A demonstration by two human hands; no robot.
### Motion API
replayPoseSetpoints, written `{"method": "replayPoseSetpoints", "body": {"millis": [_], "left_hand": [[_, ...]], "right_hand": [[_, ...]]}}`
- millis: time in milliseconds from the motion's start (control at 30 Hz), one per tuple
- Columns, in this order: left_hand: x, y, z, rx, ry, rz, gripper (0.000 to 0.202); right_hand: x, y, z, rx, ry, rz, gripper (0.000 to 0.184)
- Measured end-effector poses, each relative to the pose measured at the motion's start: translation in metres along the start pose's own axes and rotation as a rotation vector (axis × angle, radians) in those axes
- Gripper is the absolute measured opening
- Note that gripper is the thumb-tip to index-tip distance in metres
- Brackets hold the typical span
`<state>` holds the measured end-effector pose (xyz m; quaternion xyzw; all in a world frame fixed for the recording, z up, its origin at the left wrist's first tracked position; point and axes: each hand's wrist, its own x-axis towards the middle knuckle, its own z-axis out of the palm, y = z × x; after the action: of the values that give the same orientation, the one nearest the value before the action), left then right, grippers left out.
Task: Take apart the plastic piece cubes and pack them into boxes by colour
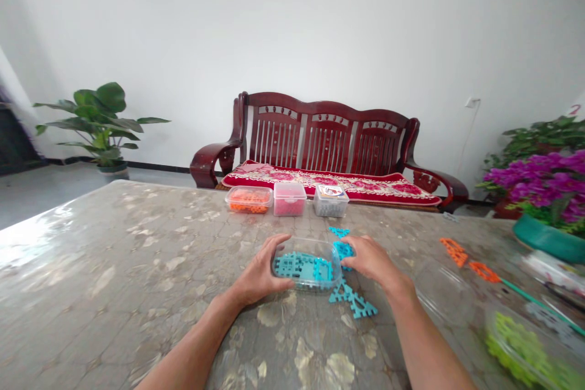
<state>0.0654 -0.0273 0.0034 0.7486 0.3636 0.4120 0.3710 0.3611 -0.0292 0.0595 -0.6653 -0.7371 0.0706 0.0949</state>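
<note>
A clear plastic box (307,268) with several teal interlocking pieces inside sits on the table (137,268) in front of me. My left hand (261,273) curls around the box's left side, fingers on its rim. My right hand (371,259) rests at the box's right side with fingers closed on a teal piece (342,250). More loose teal pieces (353,300) lie just right of and in front of the box, and another teal piece (339,231) behind it.
Three small boxes stand at the table's far edge: orange pieces (249,199), pink (289,198), grey (330,200). Orange pieces (466,259), a clear lid (441,292) and a box of green pieces (525,347) lie right. A wooden bench (326,146) and plants stand behind.
</note>
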Motion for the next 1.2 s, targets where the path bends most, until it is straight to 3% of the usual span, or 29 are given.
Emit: {"method": "replayPoseSetpoints", "body": {"millis": [133, 300, 467, 667, 767, 967, 1100, 1200], "left_hand": [[0.0, 0.0, 0.0, -0.002, 0.002, -0.003, 0.088], [0.0, 0.0, 0.0, -0.007, 0.0, 0.006, 0.088], [0.0, 0.0, 0.001, -0.008, 0.005, 0.015, 0.088], [0.0, -0.001, 0.001, -0.036, 0.013, 0.033, 0.089], [0.001, -0.001, 0.002, -0.06, 0.016, 0.024, 0.09], [0.0, 0.003, 0.001, -0.082, 0.022, -0.01, 0.091], [0.0, 0.003, 0.001, -0.066, 0.038, -0.011, 0.089], [0.0, 0.001, 0.0, -0.065, 0.049, -0.017, 0.089]], "right_hand": [[0.0, -0.003, -0.002, -0.038, 0.005, -0.001, 0.044], [-0.003, -0.014, -0.015, 0.049, 0.15, 0.071, 0.047], [-0.012, -0.05, -0.02, 0.318, 0.169, -0.031, 0.05], [-0.019, -0.088, -0.002, 0.481, 0.096, -0.15, 0.055], [-0.018, -0.078, -0.005, 0.458, 0.132, -0.16, 0.043], [-0.014, -0.031, -0.031, 0.41, 0.169, -0.001, 0.022], [-0.024, -0.012, -0.032, 0.235, -0.06, 0.025, 0.015], [-0.046, -0.004, -0.022, 0.051, -0.195, 0.043, 0.031]]}}
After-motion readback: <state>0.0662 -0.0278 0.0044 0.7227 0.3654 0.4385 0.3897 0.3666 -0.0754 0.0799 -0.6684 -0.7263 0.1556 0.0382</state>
